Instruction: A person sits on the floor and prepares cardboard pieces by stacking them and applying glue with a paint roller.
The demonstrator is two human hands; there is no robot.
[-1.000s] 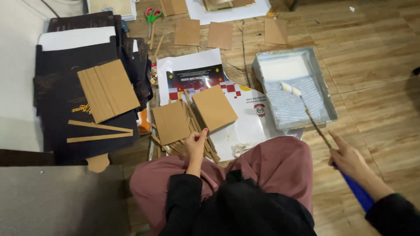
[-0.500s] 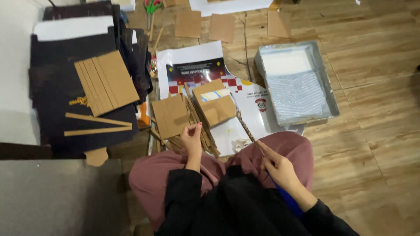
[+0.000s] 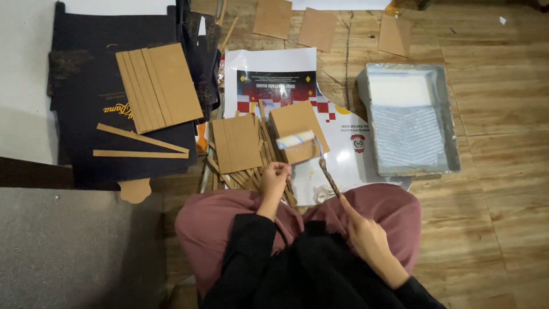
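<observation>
Glue work on cardboard, seated on a wooden floor, recorded from above.

Right hand: closed around the handle of a small paint roller, lower centre of the frame. The roller head is laid across a brown cardboard panel at centre frame, on a glossy printed poster sheet serving as underlay.

Left hand: fingertips pinched on thin cardboard strips just left of the panel; whether a strip is truly gripped or merely pressed cannot be told.

Adjacent items: a second scored cardboard piece touching the strip pile; a grey roller tray with white adhesive at right; black box blanks at upper left bearing a ribbed cardboard sheet.

Handling note: an even coat is judged best got by light, straight passes kept inside the panel's borders, the panel being steadied from the left so it is not dragged.

Edges and room: the panel's right edge overhangs bare poster, where overrun would be harmless; its left edge is crowded by strips. Open floor is left at far right and lower right; the tray sits near, with a clear path for the roller.
</observation>
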